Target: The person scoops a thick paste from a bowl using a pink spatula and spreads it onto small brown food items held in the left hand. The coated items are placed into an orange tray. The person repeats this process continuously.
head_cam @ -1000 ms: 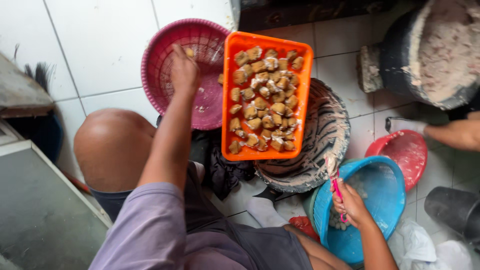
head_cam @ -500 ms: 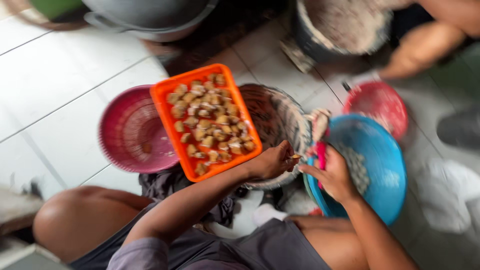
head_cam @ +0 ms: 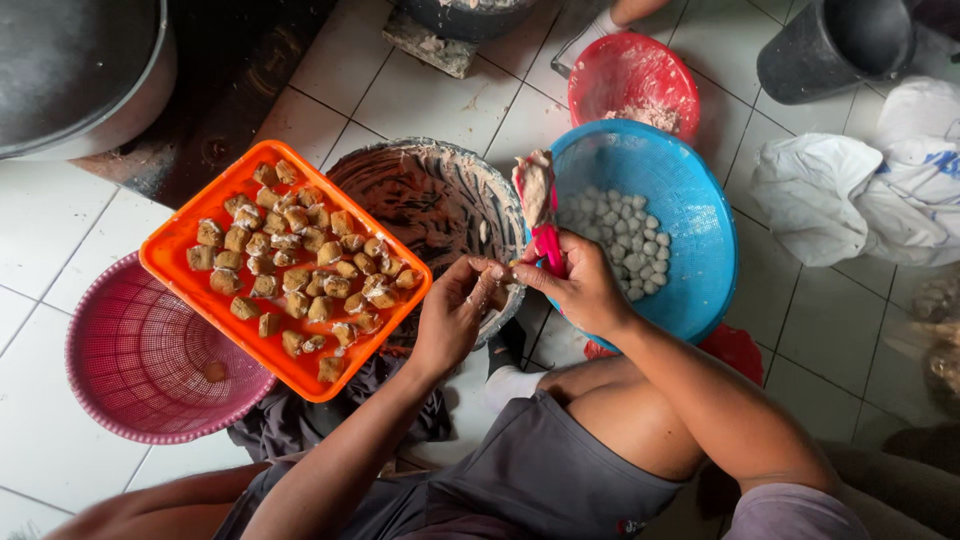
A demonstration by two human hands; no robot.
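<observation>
My right hand (head_cam: 580, 290) grips a pink-handled tool (head_cam: 543, 215) with a lump of pale paste on its tip. My left hand (head_cam: 455, 315) meets it fingertip to fingertip and pinches a small piece between them, over the rim of a dark, paste-smeared bowl (head_cam: 420, 200). An orange tray (head_cam: 170, 262) filled with several brown stuffed tofu pieces (head_cam: 300, 270) sits left of the hands. A blue basket (head_cam: 690, 230) to the right holds several small white balls (head_cam: 620, 240).
A pink basket (head_cam: 130, 370) with one piece in it lies under the tray's left end. A red basket (head_cam: 635, 80), a black bucket (head_cam: 825, 45), white bags (head_cam: 860, 190) and a large grey pot (head_cam: 70, 70) stand around on the white tiled floor.
My left hand left the pink basket and came across to meet my right hand at the dark bowl. The view swung, so everything has shifted in frame.
</observation>
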